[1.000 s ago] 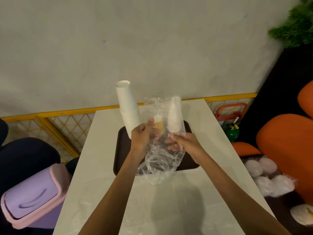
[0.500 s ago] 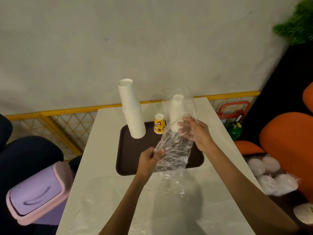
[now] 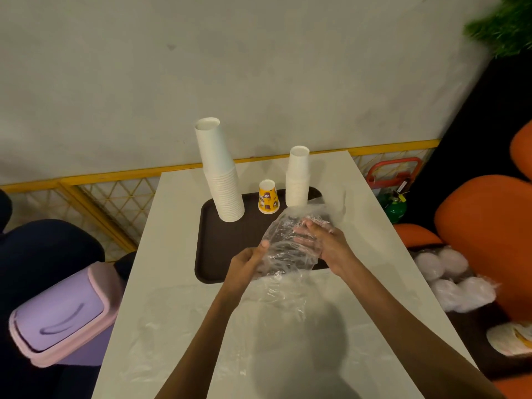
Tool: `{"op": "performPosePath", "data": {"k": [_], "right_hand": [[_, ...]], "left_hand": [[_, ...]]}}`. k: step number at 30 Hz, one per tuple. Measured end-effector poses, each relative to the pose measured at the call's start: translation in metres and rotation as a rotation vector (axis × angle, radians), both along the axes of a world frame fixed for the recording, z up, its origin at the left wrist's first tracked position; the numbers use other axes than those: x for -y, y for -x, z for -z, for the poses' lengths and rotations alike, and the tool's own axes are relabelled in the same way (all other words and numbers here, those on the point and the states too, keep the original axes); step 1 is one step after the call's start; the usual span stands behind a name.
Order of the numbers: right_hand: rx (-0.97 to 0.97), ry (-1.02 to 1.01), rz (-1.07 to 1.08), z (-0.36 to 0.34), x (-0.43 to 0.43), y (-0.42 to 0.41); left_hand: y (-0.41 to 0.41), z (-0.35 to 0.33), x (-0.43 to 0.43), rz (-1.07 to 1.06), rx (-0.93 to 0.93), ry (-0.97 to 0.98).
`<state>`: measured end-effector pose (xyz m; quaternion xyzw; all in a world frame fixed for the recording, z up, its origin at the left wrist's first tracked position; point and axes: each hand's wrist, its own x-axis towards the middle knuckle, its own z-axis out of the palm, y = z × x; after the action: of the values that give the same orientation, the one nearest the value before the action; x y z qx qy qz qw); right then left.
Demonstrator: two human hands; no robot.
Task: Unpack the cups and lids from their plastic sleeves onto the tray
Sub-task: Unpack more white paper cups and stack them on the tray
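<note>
Clear plastic sleeve [image 3: 285, 249], empty, sits bunched above the tray's [image 3: 218, 243] near edge, left hand [image 3: 244, 262] pinching it, right hand [image 3: 328, 243] pressing flat-fingered, with cups [image 3: 221, 180] stacked at the tray's far side — discarding it likely comes next.

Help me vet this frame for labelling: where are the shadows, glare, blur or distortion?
Head view: a soft dark shadow lies on the near table; small glints speckle the clear plastic sleeve between the left hand and right hand; the green plant at top right is smeared; the wide lens leans the tall cup stack outward.
</note>
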<state>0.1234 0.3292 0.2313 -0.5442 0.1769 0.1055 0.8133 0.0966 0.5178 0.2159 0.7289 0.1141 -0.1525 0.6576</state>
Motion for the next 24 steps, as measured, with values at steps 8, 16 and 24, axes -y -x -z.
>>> {"op": "performPosePath", "data": {"k": [8, 16, 24], "right_hand": [[-0.01, -0.033, 0.189, 0.005, -0.004, 0.001], [-0.033, -0.066, 0.235, 0.008, -0.011, 0.009], [-0.082, -0.084, 0.281, 0.013, -0.018, 0.012]], "left_hand": [[0.035, 0.016, -0.012, 0.018, -0.038, 0.003], [0.041, 0.023, -0.015, -0.298, -0.027, 0.2], [0.037, 0.027, -0.046, -0.344, 0.019, 0.187]]}}
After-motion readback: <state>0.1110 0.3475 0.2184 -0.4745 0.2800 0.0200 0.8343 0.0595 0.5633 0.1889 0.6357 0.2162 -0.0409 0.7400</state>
